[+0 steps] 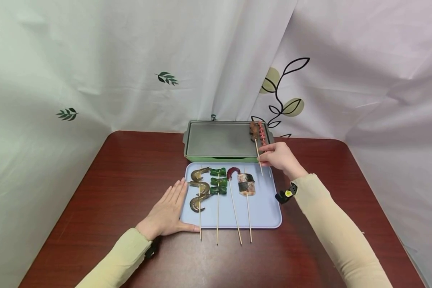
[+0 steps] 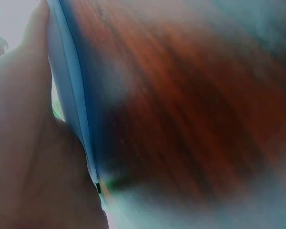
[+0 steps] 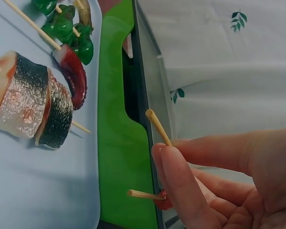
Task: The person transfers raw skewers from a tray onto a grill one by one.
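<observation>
My right hand (image 1: 280,157) pinches the wooden stick of a brown meat skewer (image 1: 254,131) between thumb and fingers. The meat is over the right end of a grill pan (image 1: 219,138), beside a skewer of small red pieces (image 1: 262,134). In the right wrist view the butt of the pinched stick (image 3: 158,126) pokes out past my fingertips. My left hand (image 1: 167,212) lies with fingers straight along the left rim of a pale blue tray (image 1: 264,212), its thumb stretched along the near edge.
Across the tray lie a shrimp skewer (image 1: 198,204), a green pepper skewer (image 1: 218,182), a red tentacle skewer (image 1: 233,173) and a fish skewer (image 1: 246,185). Their sticks overhang the near rim. Behind the dark red table (image 1: 129,168) hangs a white curtain (image 1: 136,60).
</observation>
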### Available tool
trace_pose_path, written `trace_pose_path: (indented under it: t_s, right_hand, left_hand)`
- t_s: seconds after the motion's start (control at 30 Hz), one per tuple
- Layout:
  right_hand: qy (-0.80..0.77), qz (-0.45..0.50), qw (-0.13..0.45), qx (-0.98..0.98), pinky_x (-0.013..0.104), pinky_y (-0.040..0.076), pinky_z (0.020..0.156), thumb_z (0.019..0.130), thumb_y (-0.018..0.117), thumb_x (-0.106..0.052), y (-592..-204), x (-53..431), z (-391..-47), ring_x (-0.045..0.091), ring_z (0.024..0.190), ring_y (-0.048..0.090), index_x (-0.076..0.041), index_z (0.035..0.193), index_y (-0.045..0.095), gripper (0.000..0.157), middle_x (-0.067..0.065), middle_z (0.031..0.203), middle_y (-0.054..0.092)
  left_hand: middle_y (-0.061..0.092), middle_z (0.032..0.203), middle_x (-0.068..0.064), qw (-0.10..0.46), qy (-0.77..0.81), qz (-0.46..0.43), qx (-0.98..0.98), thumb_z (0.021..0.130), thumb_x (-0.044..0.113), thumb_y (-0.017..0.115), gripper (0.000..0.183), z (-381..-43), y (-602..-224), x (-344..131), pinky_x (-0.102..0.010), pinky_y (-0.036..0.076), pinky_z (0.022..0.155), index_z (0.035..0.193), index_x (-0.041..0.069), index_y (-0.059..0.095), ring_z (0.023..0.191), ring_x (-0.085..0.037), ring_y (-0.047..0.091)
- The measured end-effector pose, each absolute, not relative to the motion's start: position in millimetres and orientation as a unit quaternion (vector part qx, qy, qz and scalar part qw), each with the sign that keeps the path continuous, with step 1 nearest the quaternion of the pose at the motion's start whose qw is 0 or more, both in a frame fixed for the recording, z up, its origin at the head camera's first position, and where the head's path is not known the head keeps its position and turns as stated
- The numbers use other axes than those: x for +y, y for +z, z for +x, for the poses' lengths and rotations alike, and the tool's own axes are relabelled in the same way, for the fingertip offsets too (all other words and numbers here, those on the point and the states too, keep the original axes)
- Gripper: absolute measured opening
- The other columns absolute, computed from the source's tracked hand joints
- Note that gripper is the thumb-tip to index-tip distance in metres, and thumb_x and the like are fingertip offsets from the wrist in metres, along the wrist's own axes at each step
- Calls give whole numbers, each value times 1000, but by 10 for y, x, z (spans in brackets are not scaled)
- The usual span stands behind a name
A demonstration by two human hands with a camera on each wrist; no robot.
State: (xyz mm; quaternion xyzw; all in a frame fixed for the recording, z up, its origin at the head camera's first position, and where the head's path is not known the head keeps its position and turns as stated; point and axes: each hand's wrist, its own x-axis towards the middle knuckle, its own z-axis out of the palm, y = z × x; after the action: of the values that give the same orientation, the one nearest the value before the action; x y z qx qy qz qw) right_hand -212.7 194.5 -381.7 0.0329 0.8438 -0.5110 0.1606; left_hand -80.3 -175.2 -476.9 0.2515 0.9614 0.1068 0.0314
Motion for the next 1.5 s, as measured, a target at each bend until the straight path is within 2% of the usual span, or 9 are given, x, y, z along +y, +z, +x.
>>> trace_pose_path:
  t_s: [0.17,0.27,0.5,0.7,0.87,0.97,1.1,1.37,1.5]
  right_hand:
    - [-483,21,144,863,46,58,85,93,70,-6,-3804,1937,-2081,23,83,74,7,133,63,42,21,106,73]
    - [-458,7,123,881,44,59,84,93,70,-10,-3777,1950,-2044,30,91,74,4,133,64,43,18,105,75]
    - [-465,-36,52,883,43,60,79,94,71,-14,-3616,1981,-1904,34,91,74,3,130,66,40,17,101,76]
    - [-496,-46,32,867,38,60,81,94,76,-25,-3433,2006,-1697,21,88,75,-3,128,69,42,15,106,75]
    - [-499,-58,14,865,28,59,81,93,77,-32,-3334,2025,-1477,14,92,74,-6,125,72,42,8,106,76]
    - [-489,-68,11,869,24,57,78,93,77,-33,-3318,2033,-1353,13,94,73,-9,123,74,39,4,106,76]
    - [-479,-77,17,875,25,58,78,92,78,-37,-3357,2042,-1220,12,94,73,-11,123,74,41,0,107,76]
    - [-473,-92,46,875,37,59,83,92,79,-32,-3543,2036,-1022,16,94,74,-6,125,72,43,6,108,76]
    - [-475,-90,62,873,35,58,80,91,80,-27,-3692,2005,-958,16,91,74,-4,122,73,40,7,105,76]
  left_hand:
    - [16,164,-29,23,113,259,959,70,90,60,140,-799,-4785,-1763,-51,16,121,157,-12,19,151,-41,15]
    - [15,164,-28,26,110,259,959,71,90,59,140,-793,-4771,-1763,-51,16,121,157,-12,18,152,-40,14]
    - [15,165,-27,30,108,255,960,69,91,59,140,-794,-4741,-1755,-51,17,121,157,-11,20,152,-40,15]
    - [15,164,-28,28,109,255,960,69,91,60,140,-793,-4747,-1755,-51,18,121,157,-11,20,151,-40,16]
    - [13,165,-26,41,99,251,962,70,92,58,140,-792,-4722,-1747,-51,17,121,157,-10,19,152,-39,13]
    - [13,165,-26,46,95,249,963,70,93,56,140,-797,-4721,-1743,-51,16,121,158,-10,19,152,-38,13]
    - [13,165,-26,46,94,248,963,70,92,57,140,-801,-4722,-1742,-50,16,122,158,-10,18,152,-38,12]
    - [13,165,-26,52,93,249,963,70,91,58,140,-799,-4708,-1741,-50,16,122,158,-10,17,153,-38,11]
    - [13,165,-27,45,96,251,962,70,91,59,141,-802,-4734,-1750,-50,16,122,158,-10,17,153,-38,12]
